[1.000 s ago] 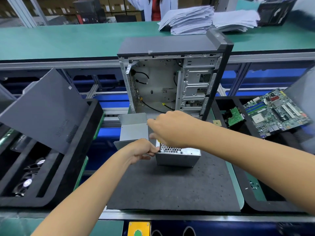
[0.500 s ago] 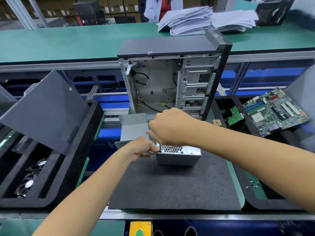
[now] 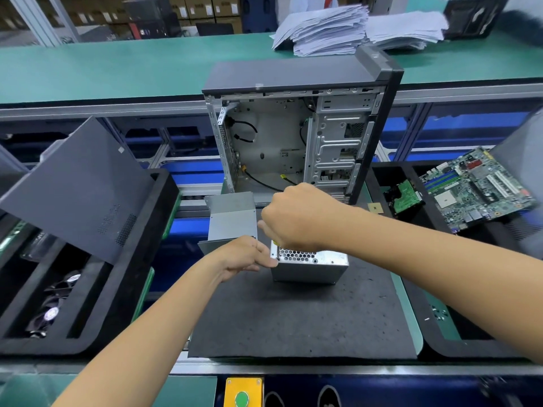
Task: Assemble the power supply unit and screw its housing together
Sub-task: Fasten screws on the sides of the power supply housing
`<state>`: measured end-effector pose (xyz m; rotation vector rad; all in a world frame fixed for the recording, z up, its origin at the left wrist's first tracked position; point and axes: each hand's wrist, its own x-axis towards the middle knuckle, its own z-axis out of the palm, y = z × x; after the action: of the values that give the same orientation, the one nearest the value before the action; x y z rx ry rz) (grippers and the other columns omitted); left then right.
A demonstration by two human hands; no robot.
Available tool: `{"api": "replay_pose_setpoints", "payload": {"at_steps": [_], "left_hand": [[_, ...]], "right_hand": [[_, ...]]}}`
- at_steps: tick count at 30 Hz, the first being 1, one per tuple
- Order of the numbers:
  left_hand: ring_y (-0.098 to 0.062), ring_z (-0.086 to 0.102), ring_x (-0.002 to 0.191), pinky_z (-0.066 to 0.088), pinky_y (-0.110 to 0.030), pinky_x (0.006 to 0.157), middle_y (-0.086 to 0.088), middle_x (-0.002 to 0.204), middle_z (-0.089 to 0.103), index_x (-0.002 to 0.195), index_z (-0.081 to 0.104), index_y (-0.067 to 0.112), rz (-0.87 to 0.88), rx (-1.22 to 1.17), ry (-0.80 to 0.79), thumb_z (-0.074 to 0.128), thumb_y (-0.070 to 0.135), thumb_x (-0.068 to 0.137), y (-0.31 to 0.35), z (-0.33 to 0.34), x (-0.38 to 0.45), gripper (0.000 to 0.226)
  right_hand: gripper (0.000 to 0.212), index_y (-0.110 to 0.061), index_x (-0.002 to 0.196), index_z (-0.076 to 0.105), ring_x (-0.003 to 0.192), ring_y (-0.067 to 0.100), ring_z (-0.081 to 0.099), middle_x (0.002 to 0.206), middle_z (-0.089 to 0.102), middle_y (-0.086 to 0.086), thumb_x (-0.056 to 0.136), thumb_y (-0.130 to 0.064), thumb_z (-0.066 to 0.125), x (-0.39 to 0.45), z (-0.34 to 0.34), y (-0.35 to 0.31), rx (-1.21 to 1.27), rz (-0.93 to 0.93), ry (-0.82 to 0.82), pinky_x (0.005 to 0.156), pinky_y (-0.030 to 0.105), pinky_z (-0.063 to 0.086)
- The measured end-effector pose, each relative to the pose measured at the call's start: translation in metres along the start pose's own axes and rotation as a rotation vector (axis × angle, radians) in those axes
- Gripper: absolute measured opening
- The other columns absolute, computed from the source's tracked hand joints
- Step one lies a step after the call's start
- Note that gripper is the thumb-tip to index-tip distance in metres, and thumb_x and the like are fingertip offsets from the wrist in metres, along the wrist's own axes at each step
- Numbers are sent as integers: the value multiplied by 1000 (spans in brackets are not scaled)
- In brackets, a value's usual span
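Under the right hand (image 3: 296,218), whose grip is curled into a fist around what seems a yellow-handled screwdriver, mostly hidden, sits the power supply unit (image 3: 308,265) on the black mat (image 3: 293,318) of the surface. Just left of that grip, the left hand (image 3: 244,255) pinches the housing's corner. Judging by this, a screw is being driven: keep the tool upright, press straight down, and brace the box against twisting.

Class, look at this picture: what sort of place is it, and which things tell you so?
Probably a computer assembly line: an open computer case stands on the bench, a motherboard lies in a foam tray.
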<state>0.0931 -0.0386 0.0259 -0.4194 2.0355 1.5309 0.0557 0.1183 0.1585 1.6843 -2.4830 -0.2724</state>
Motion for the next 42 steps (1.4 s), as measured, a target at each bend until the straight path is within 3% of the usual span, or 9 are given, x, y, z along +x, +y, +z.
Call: {"api": "replay_pose_setpoints", "payload": {"at_steps": [4,8,13,19,24,28,33,38,42], "left_hand": [[-10,48,76,47,-33,88,5,68,50,64,55,15,20,-17,-9,74,10,80,-1,-1,-2,26],[-14,52,84,47,-27,85,-7,82,52,69,56,13,17,15,6,73,11,82,2,-1,-2,21],[-14,55,91,47,-30,91,-8,87,55,79,57,9,-1,30,23,73,10,81,4,0,-1,16],[-7,54,72,47,-28,85,8,56,51,46,52,22,-2,38,9,73,7,80,5,-1,0,43],[-10,51,72,45,-24,76,2,64,51,51,52,19,1,29,17,73,6,80,4,-2,3,38],[-8,50,71,45,-24,78,7,58,48,43,49,22,5,40,-1,72,8,81,3,-3,6,47],[-13,51,82,47,-33,94,-7,81,47,61,50,15,29,31,-27,74,7,79,3,-6,4,31],[-2,53,65,46,-21,74,9,56,51,44,55,22,11,55,-17,79,24,77,5,-5,6,40],[-7,47,53,40,-20,67,4,51,41,43,47,20,40,125,24,80,23,76,6,-3,8,46]], "right_hand": [[36,-16,74,35,48,17,32,65,37,0,98,-41,43,-1,2,1,-14,18,-41,44,29,17],[21,-15,90,39,54,13,36,90,38,1,81,-14,57,-3,-7,4,164,-49,-175,44,29,19],[25,-17,71,38,49,12,27,66,31,-2,87,-24,56,2,-7,-1,26,-25,-71,44,27,16],[41,-17,63,29,46,15,27,59,31,-2,99,-31,42,7,0,2,-72,-5,-39,43,28,18],[18,-18,94,37,62,15,43,94,44,0,92,-23,54,4,-6,14,235,-21,-220,47,29,23],[7,-15,86,57,76,20,53,88,53,-2,86,-21,60,7,-3,14,199,-26,-100,47,25,25],[18,-20,79,52,68,21,49,66,40,-9,89,-32,60,11,4,11,303,1,-49,45,26,26],[20,-11,82,59,69,15,57,71,62,-2,88,-30,64,14,-4,32,542,46,-54,60,32,47],[21,-8,81,64,58,12,49,68,62,3,86,-29,66,20,-3,61,704,238,118,58,30,43]]}}
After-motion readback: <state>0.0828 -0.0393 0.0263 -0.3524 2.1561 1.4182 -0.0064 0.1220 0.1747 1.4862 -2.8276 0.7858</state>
